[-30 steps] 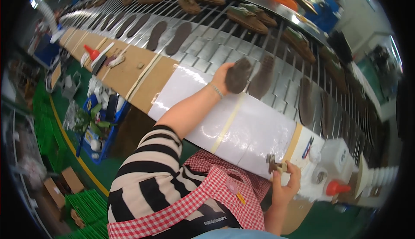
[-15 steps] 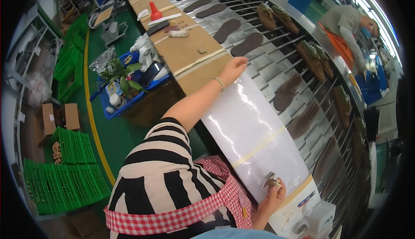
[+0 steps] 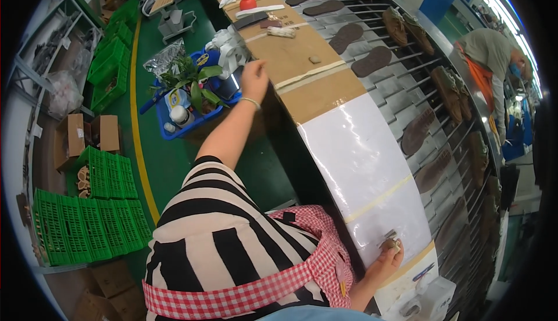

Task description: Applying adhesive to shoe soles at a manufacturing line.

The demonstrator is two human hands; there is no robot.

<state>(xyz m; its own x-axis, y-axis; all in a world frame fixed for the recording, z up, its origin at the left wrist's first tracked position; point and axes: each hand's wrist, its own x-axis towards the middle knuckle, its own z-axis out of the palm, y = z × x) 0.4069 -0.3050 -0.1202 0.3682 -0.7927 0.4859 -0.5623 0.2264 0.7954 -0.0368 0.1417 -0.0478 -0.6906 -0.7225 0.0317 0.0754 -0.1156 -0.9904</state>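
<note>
- Your right grip (image 3: 383, 262) is clamped on a small metal piece (image 3: 388, 239), over the near end of a white sheet (image 3: 363, 167).
- Your left grip (image 3: 254, 81) hangs beside the cardboard-covered surface (image 3: 322, 97), fingers curled; whether they meet, you cannot tell.
- Left of that grip sits a blue basket (image 3: 196, 125).
- Ahead and right of your right grip, dark soles (image 3: 417, 132) lie on metal slats (image 3: 379, 98); brown shoes (image 3: 447, 95) stand beyond.

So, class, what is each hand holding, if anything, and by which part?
The right hand holds a small metal-ended object by its near end; nothing shows in the left hand.
</note>
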